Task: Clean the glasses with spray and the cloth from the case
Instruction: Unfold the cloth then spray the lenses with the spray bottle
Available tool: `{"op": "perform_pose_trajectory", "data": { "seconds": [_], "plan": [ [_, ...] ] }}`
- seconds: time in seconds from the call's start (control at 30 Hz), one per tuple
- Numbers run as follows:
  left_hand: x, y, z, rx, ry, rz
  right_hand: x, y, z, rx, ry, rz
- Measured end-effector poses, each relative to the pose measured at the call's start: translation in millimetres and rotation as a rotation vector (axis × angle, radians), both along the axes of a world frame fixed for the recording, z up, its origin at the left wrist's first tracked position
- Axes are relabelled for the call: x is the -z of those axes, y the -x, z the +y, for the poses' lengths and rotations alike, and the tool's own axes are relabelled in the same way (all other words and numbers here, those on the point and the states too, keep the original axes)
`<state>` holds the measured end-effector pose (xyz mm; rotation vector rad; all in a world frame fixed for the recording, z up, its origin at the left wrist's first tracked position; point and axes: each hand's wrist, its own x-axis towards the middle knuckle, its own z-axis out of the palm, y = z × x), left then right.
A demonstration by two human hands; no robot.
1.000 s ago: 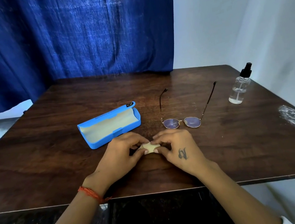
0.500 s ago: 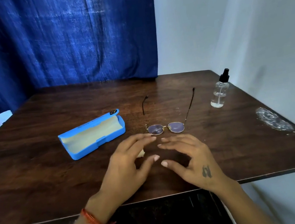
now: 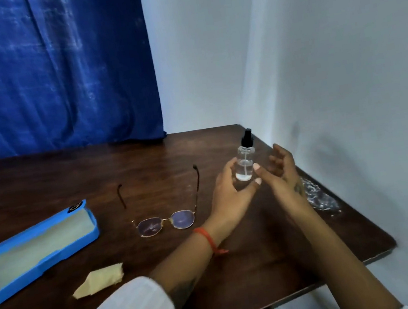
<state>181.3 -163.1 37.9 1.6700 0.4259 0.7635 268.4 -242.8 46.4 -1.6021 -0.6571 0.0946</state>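
A person sat at a dark wooden counter (image 3: 75,177) with both hands reaching toward a small clear spray bottle (image 3: 245,161) with a black nozzle, standing upright near the far right edge. The left hand (image 3: 232,192) had its fingers spread and loosely curved on the bottle's left side; the right hand (image 3: 282,172) was likewise spread and empty on its right side. Whether either hand touched the bottle could not be told; neither had closed around it.

A second before, both hands had been pinching the folded cream cloth (image 3: 100,279) in front of the person. That cloth now lay released on the counter near the front edge, loosely crumpled, just in front of the open blue glasses case (image 3: 36,252). The gold-rimmed glasses (image 3: 166,221) lay between the case and the hands, temples unfolded and pointing away, lenses toward the person, untouched.

This shift suggested the cloth had been taken out and set by, and the spraying step was about to begin. The lenses did not yet appear to be cleaned.

A crumpled piece of clear plastic (image 3: 317,197) lay by the right edge, and a blue curtain (image 3: 49,71) hung behind.
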Motion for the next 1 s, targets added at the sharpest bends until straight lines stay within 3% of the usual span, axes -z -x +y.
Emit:
{"op": "perform_pose_trajectory", "data": {
  "seconds": [0.17, 0.37, 0.53, 0.7, 1.0],
  "plan": [
    [12, -52, 24, -0.082, 0.097, 0.133, 9, -53, 30, -0.018, 0.143, 0.068],
    [19, -70, 40, 0.004, 0.293, 0.044, 30, -73, 49, -0.168, 0.126, 0.07],
    [19, -61, 34, -0.004, 0.236, 0.018, 26, -65, 44, -0.078, 0.133, -0.073],
    [15, -28, 10, -0.123, 0.012, -0.025, 13, -32, 15, -0.064, 0.128, -0.189],
    [15, 64, -25, 0.006, -0.055, -0.039, 20, 52, -42, -0.107, 0.104, -0.186]
  ]
}}
